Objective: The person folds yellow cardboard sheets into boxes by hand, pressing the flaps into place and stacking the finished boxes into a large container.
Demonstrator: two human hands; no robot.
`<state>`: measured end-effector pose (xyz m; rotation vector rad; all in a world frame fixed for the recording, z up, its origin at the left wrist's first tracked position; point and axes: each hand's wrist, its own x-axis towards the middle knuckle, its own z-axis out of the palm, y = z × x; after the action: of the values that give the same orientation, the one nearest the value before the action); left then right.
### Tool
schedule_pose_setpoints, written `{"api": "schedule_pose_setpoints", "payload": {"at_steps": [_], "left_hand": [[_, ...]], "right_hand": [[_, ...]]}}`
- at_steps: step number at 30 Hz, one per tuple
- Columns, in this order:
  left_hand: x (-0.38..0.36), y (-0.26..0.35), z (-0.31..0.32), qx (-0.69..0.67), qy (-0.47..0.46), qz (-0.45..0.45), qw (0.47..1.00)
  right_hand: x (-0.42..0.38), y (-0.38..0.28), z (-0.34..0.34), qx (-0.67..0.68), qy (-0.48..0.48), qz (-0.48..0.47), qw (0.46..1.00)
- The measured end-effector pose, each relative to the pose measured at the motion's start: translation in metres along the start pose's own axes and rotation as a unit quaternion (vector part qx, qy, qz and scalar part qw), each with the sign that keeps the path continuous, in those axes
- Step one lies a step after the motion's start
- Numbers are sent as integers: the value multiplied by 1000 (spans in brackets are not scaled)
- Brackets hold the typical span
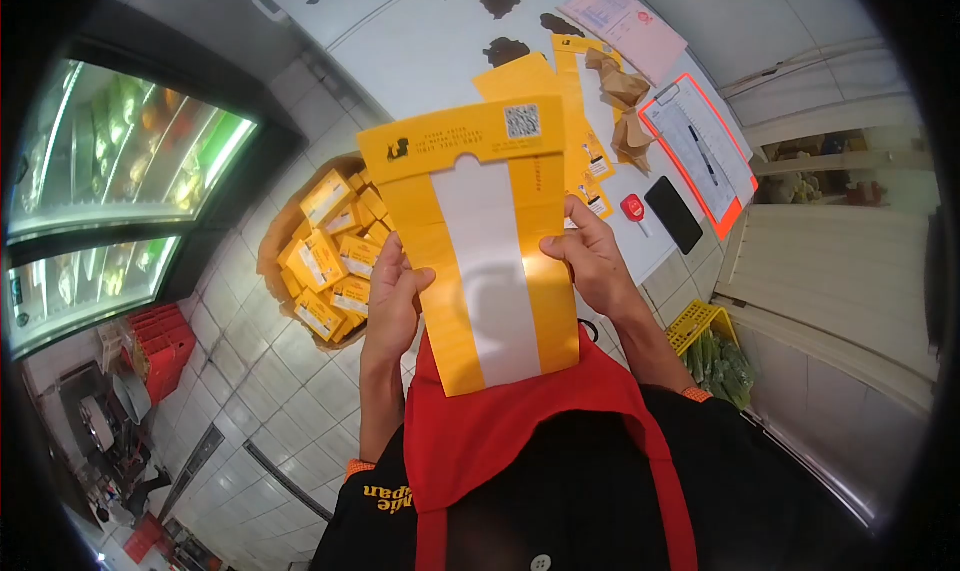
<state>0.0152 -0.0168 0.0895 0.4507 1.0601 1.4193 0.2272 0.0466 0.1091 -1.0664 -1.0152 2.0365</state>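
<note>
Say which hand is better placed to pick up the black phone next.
Right, I'd judge: the right hand holds the edge of the yellow packaging nearer the black phone, while the left hand holds the opposite edge. The right would first need to let go.

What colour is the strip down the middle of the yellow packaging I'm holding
The middle strip is white; it shows best in the head view.

At centre, the yellow carton (485, 271) hides part of the left grip (395, 299) and right grip (600, 263); its smallest print (452, 142) is unreadable. The tabletop (410, 51) runs off the upper edge. At right, the clipboard's (738, 211) writing (690, 116) is too small; left, fridge (275, 136) goods (115, 121) blur.
</note>
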Motion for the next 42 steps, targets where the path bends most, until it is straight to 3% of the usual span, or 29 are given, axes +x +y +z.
{"api": "schedule_pose_setpoints", "payload": {"at_steps": [1, 3, 7, 9, 10, 11, 12, 14, 16, 19, 27, 29, 30, 34, 36, 37, 39, 41, 42], "left_hand": [[0, -3, -9, 0, 3, 2, 1000], [1, -11, -35, 136, -10, -42, 990], [9, -15, -38, 22, -67, -12, 997], [16, -19, -39, -34, -85, 77, 993], [18, -15, -41, -1, -40, 105, 994], [18, -10, -41, 33, 6, 131, 991], [18, -1, -28, 8, 60, 99, 993], [18, 6, -15, -17, 111, 67, 991], [15, 7, -19, 107, 39, 9, 993], [10, 14, -19, 108, -33, -57, 992], [21, -11, -38, 38, -18, -10, 999], [26, -22, -41, 128, 42, 59, 989], [23, -16, -34, -26, 43, -57, 997], [23, -18, -35, -25, 33, -46, 998], [30, -35, -43, 3, 39, -37, 999], [32, -41, -45, 32, 43, -29, 998], [26, -24, -34, 45, 17, -99, 994], [28, -28, -31, 111, 30, -88, 990], [30, -30, -26, 110, 30, -86, 990]], "right_hand": [[0, 2, -1, -4, 4, -10, 1000], [2, 10, -5, -9, 4, -18, 1000], [10, 32, -7, -7, -27, -30, 999], [11, 28, 8, 39, 16, -29, 999], [8, 18, 8, 38, 14, -30, 999], [3, 6, 9, -4, -45, 49, 998], [1, -1, 8, -45, -103, 126, 986], [6, 5, 4, -31, -92, 105, 990], [10, 6, 2, -17, -81, 85, 993], [18, 3, 4, -15, -10, 57, 998], [29, 18, 0, 54, 9, 51, 997], [40, 42, -11, -17, -8, -161, 987], [38, 42, -17, 65, -27, -13, 997], [46, 47, -17, 6, -26, -21, 999], [63, 67, -26, -64, 33, -172, 982], [63, 67, -22, -64, 33, -172, 982], [56, 35, 10, -235, 191, -219, 927], [57, 26, 15, -220, 199, -197, 934], [59, 26, 14, -309, 217, -253, 891]]}}
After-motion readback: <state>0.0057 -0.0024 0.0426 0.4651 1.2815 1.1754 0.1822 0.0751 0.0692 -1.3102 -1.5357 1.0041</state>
